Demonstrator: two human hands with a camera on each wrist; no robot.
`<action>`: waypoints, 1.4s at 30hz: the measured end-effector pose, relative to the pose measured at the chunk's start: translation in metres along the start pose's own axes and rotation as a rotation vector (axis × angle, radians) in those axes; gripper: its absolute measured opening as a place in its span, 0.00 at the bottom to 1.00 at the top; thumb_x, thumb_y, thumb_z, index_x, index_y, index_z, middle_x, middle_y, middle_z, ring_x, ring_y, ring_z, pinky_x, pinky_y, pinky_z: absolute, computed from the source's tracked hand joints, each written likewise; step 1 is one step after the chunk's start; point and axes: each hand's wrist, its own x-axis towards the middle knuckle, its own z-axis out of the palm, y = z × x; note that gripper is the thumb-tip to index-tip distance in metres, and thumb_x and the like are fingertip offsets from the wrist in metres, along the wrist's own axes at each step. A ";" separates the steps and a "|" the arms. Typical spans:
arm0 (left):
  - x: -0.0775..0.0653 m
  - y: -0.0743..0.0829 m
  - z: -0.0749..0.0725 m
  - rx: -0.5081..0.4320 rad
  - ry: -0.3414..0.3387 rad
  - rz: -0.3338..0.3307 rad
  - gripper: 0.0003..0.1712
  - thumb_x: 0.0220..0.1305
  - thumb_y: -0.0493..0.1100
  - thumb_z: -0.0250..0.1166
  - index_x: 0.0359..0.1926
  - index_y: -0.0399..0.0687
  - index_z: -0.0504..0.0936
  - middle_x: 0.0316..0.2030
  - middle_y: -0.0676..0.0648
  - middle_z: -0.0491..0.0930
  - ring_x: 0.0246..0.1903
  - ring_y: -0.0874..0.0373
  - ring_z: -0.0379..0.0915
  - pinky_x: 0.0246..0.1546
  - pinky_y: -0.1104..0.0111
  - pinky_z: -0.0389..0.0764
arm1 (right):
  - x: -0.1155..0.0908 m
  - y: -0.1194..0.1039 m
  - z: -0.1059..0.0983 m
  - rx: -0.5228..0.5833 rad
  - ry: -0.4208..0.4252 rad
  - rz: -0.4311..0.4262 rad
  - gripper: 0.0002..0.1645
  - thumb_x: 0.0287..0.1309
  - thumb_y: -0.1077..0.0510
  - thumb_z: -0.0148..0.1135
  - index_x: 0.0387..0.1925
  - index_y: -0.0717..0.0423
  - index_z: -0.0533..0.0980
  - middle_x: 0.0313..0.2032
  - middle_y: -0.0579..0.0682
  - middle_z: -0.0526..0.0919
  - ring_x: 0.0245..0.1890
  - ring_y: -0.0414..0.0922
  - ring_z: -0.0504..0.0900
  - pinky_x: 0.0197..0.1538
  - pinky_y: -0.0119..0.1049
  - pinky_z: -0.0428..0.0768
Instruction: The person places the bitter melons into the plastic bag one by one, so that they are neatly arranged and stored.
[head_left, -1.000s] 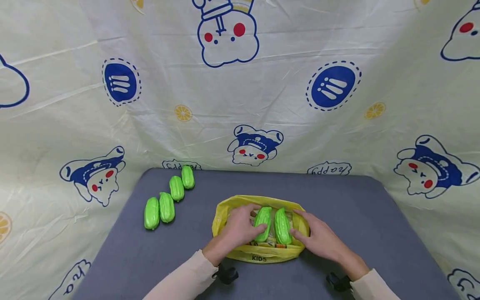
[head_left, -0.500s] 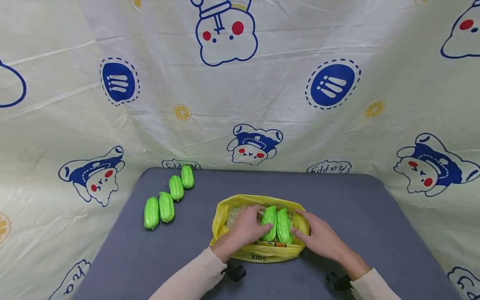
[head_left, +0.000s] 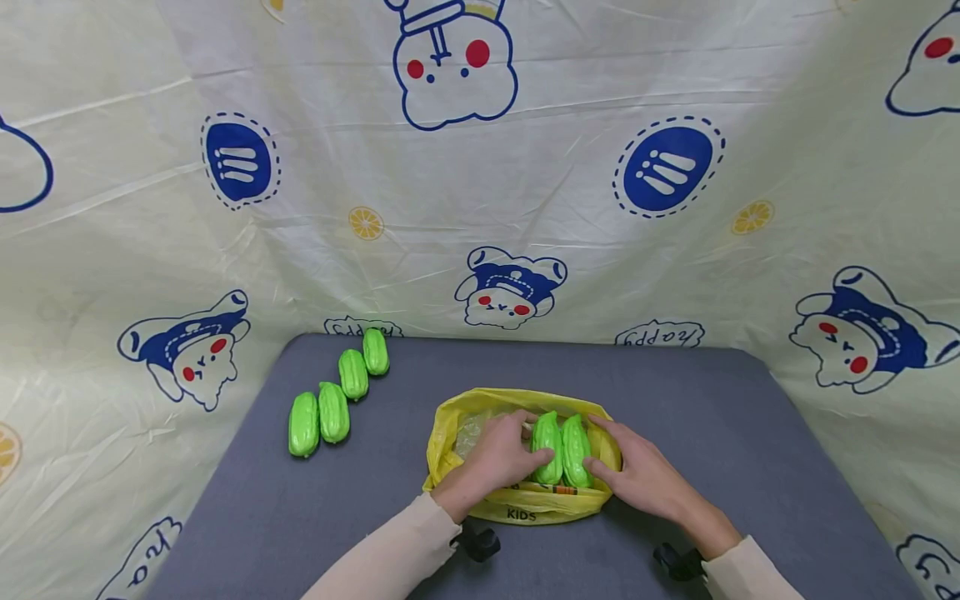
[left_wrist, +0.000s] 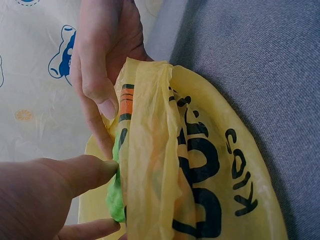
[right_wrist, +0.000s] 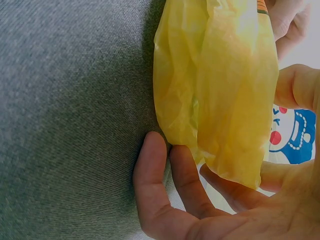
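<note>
"Two green gourds (head_left: pixel 547 437) are what we see inside the yellow bag (head_left: pixel 570 507), side by side and right of its middle. Which hand is on them?"

"Our left hand (head_left: pixel 498 450) reaches into the bag and pinches the left gourd between thumb and fingers. Our right hand (head_left: pixel 637 467) is curved round the bag's right end, gripping it, its thumb over the rim beside the right gourd; whether that thumb touches the gourd, we cannot tell."

"So the pair lies between our hands?"

"Yes, within the bag's mouth. Crumpled clear plastic (head_left: pixel 470 433) shows inside the bag's left part."

"And around the bag?"

"Well apart to its left, we have four more gourds (head_left: pixel 333 414) in a slanting line. Under it spreads the grey table (head_left: pixel 690 408); behind it hangs a printed sheet (head_left: pixel 540 183)."
</note>
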 end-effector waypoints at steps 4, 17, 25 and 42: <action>-0.001 -0.002 0.000 -0.015 -0.011 0.002 0.38 0.77 0.51 0.80 0.78 0.37 0.81 0.61 0.37 0.92 0.60 0.43 0.90 0.57 0.52 0.93 | 0.001 -0.001 0.000 -0.004 -0.002 -0.003 0.47 0.82 0.45 0.71 0.88 0.66 0.67 0.83 0.73 0.74 0.82 0.76 0.75 0.76 0.76 0.78; -0.004 -0.006 -0.004 -0.045 -0.023 0.019 0.37 0.78 0.50 0.80 0.78 0.38 0.81 0.61 0.38 0.92 0.61 0.44 0.90 0.58 0.55 0.93 | 0.002 -0.001 0.002 -0.007 0.002 -0.013 0.47 0.82 0.46 0.72 0.87 0.67 0.67 0.82 0.74 0.75 0.81 0.76 0.75 0.75 0.77 0.78; -0.005 -0.009 -0.008 -0.035 -0.007 0.022 0.37 0.77 0.51 0.80 0.78 0.38 0.81 0.59 0.39 0.92 0.54 0.49 0.91 0.51 0.59 0.92 | 0.002 -0.002 0.003 -0.012 -0.005 0.017 0.48 0.82 0.45 0.72 0.88 0.66 0.67 0.82 0.74 0.74 0.82 0.77 0.74 0.76 0.77 0.77; -0.020 -0.005 -0.020 0.040 0.044 0.038 0.38 0.77 0.52 0.80 0.80 0.42 0.81 0.70 0.36 0.86 0.60 0.42 0.87 0.57 0.49 0.91 | 0.002 -0.002 0.003 -0.017 0.006 0.044 0.48 0.81 0.46 0.72 0.88 0.66 0.66 0.82 0.75 0.74 0.81 0.77 0.75 0.76 0.76 0.79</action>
